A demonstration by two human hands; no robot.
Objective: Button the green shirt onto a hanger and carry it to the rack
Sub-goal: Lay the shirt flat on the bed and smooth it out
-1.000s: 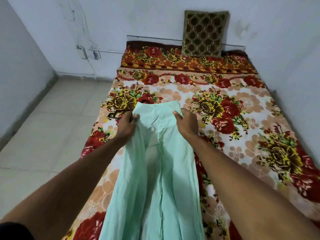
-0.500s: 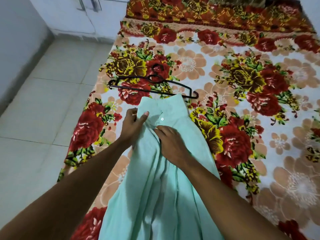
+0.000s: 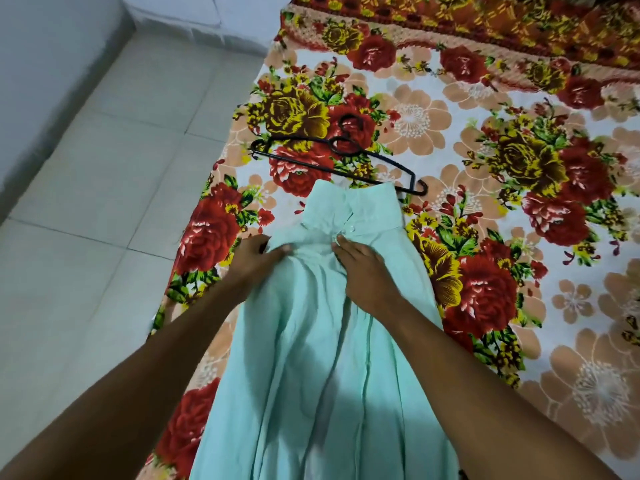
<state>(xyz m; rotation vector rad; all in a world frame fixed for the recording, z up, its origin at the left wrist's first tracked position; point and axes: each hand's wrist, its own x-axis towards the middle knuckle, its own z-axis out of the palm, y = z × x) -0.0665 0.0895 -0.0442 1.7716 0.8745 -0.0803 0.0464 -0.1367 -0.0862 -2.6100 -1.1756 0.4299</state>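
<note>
The pale green shirt (image 3: 311,358) lies lengthwise on the flowered bed, collar at the far end, one white button showing near the collar. My left hand (image 3: 254,259) grips a fold of the fabric at the shirt's left shoulder. My right hand (image 3: 367,275) lies flat on the shirt's front just below the collar, fingers straight and pressing the cloth. A black hanger (image 3: 332,157) lies on the bedspread just beyond the collar, its right tip close to the collar's edge; neither hand touches it.
The bed (image 3: 519,237) with its red and yellow flowered spread fills the right and far side. Pale floor tiles (image 3: 86,237) run along the bed's left edge, up to a grey wall (image 3: 41,81) at the left.
The shirt has been lowered onto the bed. My view has tilted down, bringing the hanger into sight. My right hand has gone from holding the collar to lying flat below it.
</note>
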